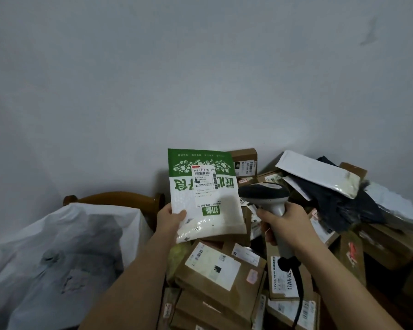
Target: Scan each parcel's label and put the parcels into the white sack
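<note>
I see my left hand [171, 216] pinching the green-and-white parcel [204, 195] upright by its lower corner. My right hand [280, 223] grips the scanner [265, 195] just beside it, and the white sack [65, 253] gapes left of my left hand.

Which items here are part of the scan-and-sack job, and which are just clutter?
In the job:
- green and white parcel, held by the left hand
- scanner, gripped by the right hand
- white sack, lower left
- parcel pile, waiting

Lying about:
- wooden chair back behind the sack
- wall
</note>
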